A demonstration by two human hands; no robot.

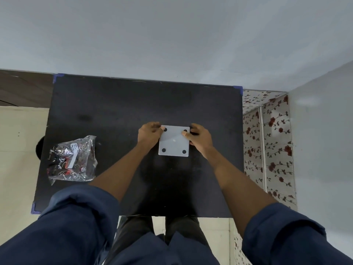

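A flat white square plate [174, 143] with a round black dot near each corner lies in the middle of the black table [114, 104]. My left hand [150, 134] grips its left edge near the far corner, thumb on top beside the dot. My right hand [200, 137] grips the right edge near the far corner, thumb on the plate's top face. Both sets of fingers curl round the plate's edges.
A crinkled clear plastic bag [73, 159] holding red and black contents with a white label lies at the table's left side. A floral curtain [271, 142] hangs just past the table's right edge. A pale wall stands behind the table.
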